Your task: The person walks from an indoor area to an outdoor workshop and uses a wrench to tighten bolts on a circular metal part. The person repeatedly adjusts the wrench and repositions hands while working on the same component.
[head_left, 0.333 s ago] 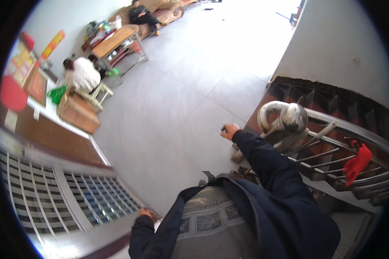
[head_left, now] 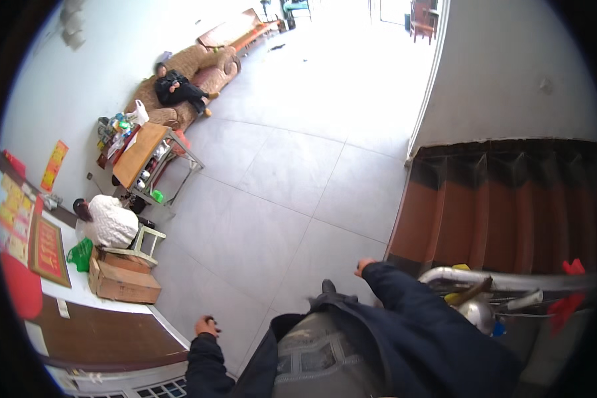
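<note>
My left hand hangs at the lower centre beside the brown wall panel, fingers curled around a small dark shape I cannot make out. My right hand is out in front to the right, over the grey floor tiles, fingers bent; whatever they hold is hidden. It is nearest the stair rail, which has a red cloth and a rounded metal object at it. My shoe shows below me.
A person in white sits hunched at left beside cardboard boxes and a green bag. A cluttered wooden table stands beyond; another person reclines on a sofa. Reddish stairs rise at right. A bright opening lies ahead.
The view has moved forward and tilted up: the railing has slid downward and the stairs show more fully. Both arms have swung, my right hand now lower in the picture.
</note>
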The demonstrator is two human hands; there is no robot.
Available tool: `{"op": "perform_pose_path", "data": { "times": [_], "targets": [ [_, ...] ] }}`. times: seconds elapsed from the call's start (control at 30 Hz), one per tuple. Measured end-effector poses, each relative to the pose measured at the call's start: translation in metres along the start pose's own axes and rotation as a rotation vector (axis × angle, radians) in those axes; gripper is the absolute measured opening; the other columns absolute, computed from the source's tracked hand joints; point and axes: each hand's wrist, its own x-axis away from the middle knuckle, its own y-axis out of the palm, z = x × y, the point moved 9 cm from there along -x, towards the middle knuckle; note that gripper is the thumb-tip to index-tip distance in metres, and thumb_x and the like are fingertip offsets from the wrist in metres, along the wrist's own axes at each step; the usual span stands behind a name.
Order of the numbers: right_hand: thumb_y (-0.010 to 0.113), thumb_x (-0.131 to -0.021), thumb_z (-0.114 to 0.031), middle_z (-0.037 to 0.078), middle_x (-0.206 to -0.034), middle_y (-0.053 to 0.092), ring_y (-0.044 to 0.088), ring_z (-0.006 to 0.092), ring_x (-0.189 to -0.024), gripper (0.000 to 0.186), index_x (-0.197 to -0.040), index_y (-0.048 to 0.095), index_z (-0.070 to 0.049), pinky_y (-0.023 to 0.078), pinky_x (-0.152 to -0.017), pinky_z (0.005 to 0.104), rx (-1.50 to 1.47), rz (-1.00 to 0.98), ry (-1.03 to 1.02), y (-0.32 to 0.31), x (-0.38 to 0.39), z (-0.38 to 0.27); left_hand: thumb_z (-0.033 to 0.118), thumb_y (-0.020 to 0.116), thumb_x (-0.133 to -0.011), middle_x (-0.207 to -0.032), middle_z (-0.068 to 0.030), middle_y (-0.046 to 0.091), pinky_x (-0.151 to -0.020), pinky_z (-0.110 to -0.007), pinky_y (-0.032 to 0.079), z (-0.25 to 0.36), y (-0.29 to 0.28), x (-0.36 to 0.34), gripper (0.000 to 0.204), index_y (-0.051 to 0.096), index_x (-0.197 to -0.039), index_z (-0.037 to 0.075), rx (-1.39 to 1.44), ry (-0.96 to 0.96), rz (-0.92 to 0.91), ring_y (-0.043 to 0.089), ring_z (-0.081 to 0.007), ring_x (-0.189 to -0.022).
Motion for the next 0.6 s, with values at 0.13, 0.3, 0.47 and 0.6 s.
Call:
{"op": "perform_pose_path", "data": {
  "times": [0.13,0.3,0.47,0.6],
  "targets": [
    [0.072,-0.09,-0.045,0.017,-0.118,0.078,0.073,0.0359,-0.112,0.045,-0.119,0.08,-0.012,0.057,-0.1,0.0475,-0.079,0.016,-0.196,-0.134,-0.107,-0.043,0.018,0.067,-0.1,-0.075,-0.0161,0.075,-0.064,-0.045,0.063,0.055,0.07,-0.013,0.019,0.077,-0.104,0.001,-0.555,0.067,-0.107,0.077,-0.0293,-0.064],
    [0.071,-0.093,-0.043,0.015,-0.118,0.079,0.073,0.0378,-0.112,0.042,-0.12,0.078,-0.012,0.058,-0.099,0.0496,-0.294,0.341,-0.12,-0.355,-0.244,0.014,0.017,0.063,-0.103,-0.08,-0.0177,0.075,-0.06,-0.045,0.063,0.145,0.199,-0.118,0.023,0.072,-0.115,0.001,-0.478,-0.162,-0.302,0.076,-0.0302,-0.065],
    [0.071,-0.09,-0.042,0.021,-0.108,0.077,0.072,0.0411,-0.106,0.039,-0.108,0.08,-0.008,0.058,-0.094,0.0506,-0.517,0.452,0.132,-0.428,-0.334,0.171,0.016,0.058,-0.105,-0.085,-0.0193,0.075,-0.055,-0.046,0.062,0.296,0.275,-0.292,0.028,0.067,-0.126,0.0,-0.533,-0.128,-0.365,0.076,-0.0312,-0.066],
    [0.08,-0.084,-0.051,0.025,-0.124,0.073,0.069,0.0413,-0.118,0.058,-0.115,0.077,-0.002,0.055,-0.102,0.0494,-0.367,0.09,0.444,-0.353,-0.318,0.3,0.016,0.054,-0.108,-0.089,-0.0206,0.075,-0.052,-0.046,0.061,0.544,0.343,-0.484,0.033,0.063,-0.135,-0.001,-0.44,0.02,-0.374,0.075,-0.0319,-0.066]
  ]
}}
